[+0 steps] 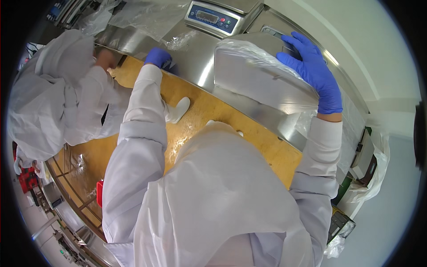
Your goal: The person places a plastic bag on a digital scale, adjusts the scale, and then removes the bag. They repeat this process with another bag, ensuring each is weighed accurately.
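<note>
My left hand [158, 58], in a blue glove, is at the front edge of the steel table [189, 55]. Its fingers are curled closed, and whatever they may hold is hidden. On the right, my blue-gloved right hand [311, 69] lies over the far right end of a grey, box-like thing [260, 82] covered in clear plastic film [249, 50]. Its fingers are stretched out and the thumb stands apart, touching the top of the box.
A digital scale [211, 18] stands at the back of the table, with loose clear plastic [142, 18] left of it. A co-worker in white [66, 89] stands close on my left. A white boot [180, 109] shows on the yellow floor [187, 133]. Equipment [362, 160] sits at the right.
</note>
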`<control>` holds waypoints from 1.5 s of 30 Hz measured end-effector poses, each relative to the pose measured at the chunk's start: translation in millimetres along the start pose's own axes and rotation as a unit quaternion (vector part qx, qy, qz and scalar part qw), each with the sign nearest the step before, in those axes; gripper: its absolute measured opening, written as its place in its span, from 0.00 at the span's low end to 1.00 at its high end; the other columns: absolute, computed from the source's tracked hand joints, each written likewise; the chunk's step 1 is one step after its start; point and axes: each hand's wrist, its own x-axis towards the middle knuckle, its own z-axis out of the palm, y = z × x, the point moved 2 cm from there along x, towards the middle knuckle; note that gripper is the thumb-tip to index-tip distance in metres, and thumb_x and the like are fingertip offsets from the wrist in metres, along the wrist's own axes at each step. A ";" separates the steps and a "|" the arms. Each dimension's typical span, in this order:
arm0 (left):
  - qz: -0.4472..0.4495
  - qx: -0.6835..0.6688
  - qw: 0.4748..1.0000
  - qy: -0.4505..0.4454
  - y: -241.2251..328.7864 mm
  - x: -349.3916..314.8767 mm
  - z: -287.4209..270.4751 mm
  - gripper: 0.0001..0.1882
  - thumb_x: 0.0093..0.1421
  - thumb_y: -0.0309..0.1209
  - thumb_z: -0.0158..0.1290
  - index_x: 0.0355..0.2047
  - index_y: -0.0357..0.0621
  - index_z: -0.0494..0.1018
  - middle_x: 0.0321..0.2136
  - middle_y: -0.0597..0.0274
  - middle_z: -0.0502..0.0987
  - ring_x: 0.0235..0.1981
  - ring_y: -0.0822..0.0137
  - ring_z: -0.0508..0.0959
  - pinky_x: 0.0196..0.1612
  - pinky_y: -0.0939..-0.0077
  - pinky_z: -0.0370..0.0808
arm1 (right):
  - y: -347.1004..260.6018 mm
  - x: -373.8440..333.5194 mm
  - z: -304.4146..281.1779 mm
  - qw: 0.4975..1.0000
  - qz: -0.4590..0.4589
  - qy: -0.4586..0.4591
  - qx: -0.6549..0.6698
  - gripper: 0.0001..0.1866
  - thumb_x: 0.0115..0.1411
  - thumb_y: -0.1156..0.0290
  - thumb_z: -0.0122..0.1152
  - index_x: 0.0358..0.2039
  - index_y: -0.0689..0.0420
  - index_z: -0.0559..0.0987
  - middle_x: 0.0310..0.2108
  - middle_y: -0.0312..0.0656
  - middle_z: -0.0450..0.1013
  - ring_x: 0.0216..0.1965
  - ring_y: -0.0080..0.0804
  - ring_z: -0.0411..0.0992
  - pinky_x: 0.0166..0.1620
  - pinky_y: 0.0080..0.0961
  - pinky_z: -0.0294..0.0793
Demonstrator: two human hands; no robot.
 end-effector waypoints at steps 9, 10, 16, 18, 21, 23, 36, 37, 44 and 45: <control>0.000 -0.447 0.873 0.195 -10.7 -39.3 35.7 0.14 0.52 0.38 0.58 0.31 0.38 0.77 0.25 0.55 0.78 0.25 0.67 0.76 0.33 0.71 0.72 | -6.3 -4.5 -3.9 0.999 -0.016 0.008 -0.043 0.36 0.50 0.37 0.54 0.52 0.50 0.71 0.57 0.48 0.61 0.60 0.46 0.56 0.63 0.38 0.49; -0.007 -0.468 0.858 0.209 -10.9 -47.0 40.5 0.13 0.53 0.36 0.57 0.31 0.38 0.77 0.24 0.59 0.77 0.25 0.70 0.74 0.32 0.73 0.71 | -7.2 -4.6 -4.3 0.999 -0.021 0.001 -0.026 0.36 0.50 0.37 0.54 0.53 0.50 0.71 0.57 0.48 0.61 0.60 0.46 0.56 0.63 0.38 0.49; 0.056 -0.594 0.734 0.324 -22.3 -108.9 36.0 0.07 0.58 0.30 0.53 0.33 0.38 0.74 0.27 0.70 0.72 0.28 0.77 0.68 0.34 0.83 0.67 | -6.3 -4.9 -4.8 0.999 -0.021 0.006 -0.045 0.36 0.51 0.37 0.53 0.53 0.50 0.71 0.57 0.49 0.60 0.60 0.44 0.56 0.63 0.38 0.48; 0.102 -0.618 0.687 0.369 -20.5 -131.2 25.6 0.06 0.58 0.29 0.52 0.32 0.39 0.73 0.29 0.71 0.72 0.30 0.79 0.67 0.37 0.84 0.65 | -7.2 -6.2 -5.2 0.998 -0.029 0.014 -0.052 0.36 0.51 0.37 0.53 0.53 0.50 0.71 0.57 0.49 0.60 0.60 0.44 0.56 0.63 0.37 0.48; 0.115 -0.657 0.669 0.328 -0.8 -158.0 9.5 0.06 0.59 0.31 0.52 0.31 0.41 0.72 0.31 0.68 0.72 0.35 0.75 0.69 0.41 0.80 0.65 | -8.5 -6.4 -6.3 0.999 -0.030 0.009 -0.020 0.36 0.51 0.38 0.54 0.52 0.51 0.71 0.57 0.49 0.61 0.59 0.44 0.57 0.62 0.37 0.49; 0.206 -0.655 0.646 0.333 22.7 -172.6 -8.0 0.09 0.59 0.35 0.54 0.29 0.42 0.71 0.31 0.66 0.72 0.39 0.71 0.69 0.45 0.76 0.65 | -9.5 -5.8 -7.1 0.999 -0.037 0.007 -0.038 0.35 0.51 0.39 0.54 0.52 0.51 0.72 0.56 0.49 0.62 0.59 0.44 0.58 0.62 0.37 0.49; 0.464 -0.806 0.326 0.169 91.0 -253.4 -129.2 0.13 0.58 0.39 0.54 0.40 0.52 0.67 0.36 0.69 0.64 0.40 0.66 0.67 0.51 0.63 0.64 | -7.0 -8.8 -10.9 0.998 -0.057 0.019 -0.017 0.36 0.50 0.39 0.55 0.55 0.48 0.69 0.57 0.51 0.61 0.60 0.47 0.57 0.62 0.48 0.47; 0.454 -0.815 0.318 0.170 94.6 -257.2 -132.6 0.13 0.57 0.38 0.55 0.40 0.53 0.66 0.35 0.69 0.64 0.40 0.66 0.67 0.49 0.63 0.65 | -8.2 -8.3 -11.6 0.998 -0.062 0.016 -0.016 0.36 0.50 0.39 0.55 0.55 0.47 0.69 0.57 0.51 0.61 0.60 0.47 0.57 0.62 0.47 0.46; 0.426 -0.844 0.286 0.156 122.9 -270.9 -146.3 0.13 0.54 0.35 0.57 0.37 0.54 0.65 0.31 0.71 0.61 0.32 0.70 0.66 0.40 0.68 0.67 | -16.4 -3.9 -13.9 0.998 -0.046 -0.007 -0.032 0.37 0.48 0.38 0.56 0.54 0.47 0.69 0.56 0.53 0.61 0.59 0.47 0.57 0.61 0.46 0.47; 0.414 -0.851 0.285 0.154 125.8 -271.5 -147.6 0.13 0.54 0.35 0.57 0.36 0.54 0.65 0.31 0.71 0.60 0.31 0.70 0.66 0.39 0.69 0.66 | -16.7 -3.9 -13.9 0.998 -0.041 -0.010 -0.039 0.37 0.48 0.38 0.56 0.54 0.47 0.69 0.56 0.53 0.61 0.59 0.47 0.57 0.61 0.46 0.47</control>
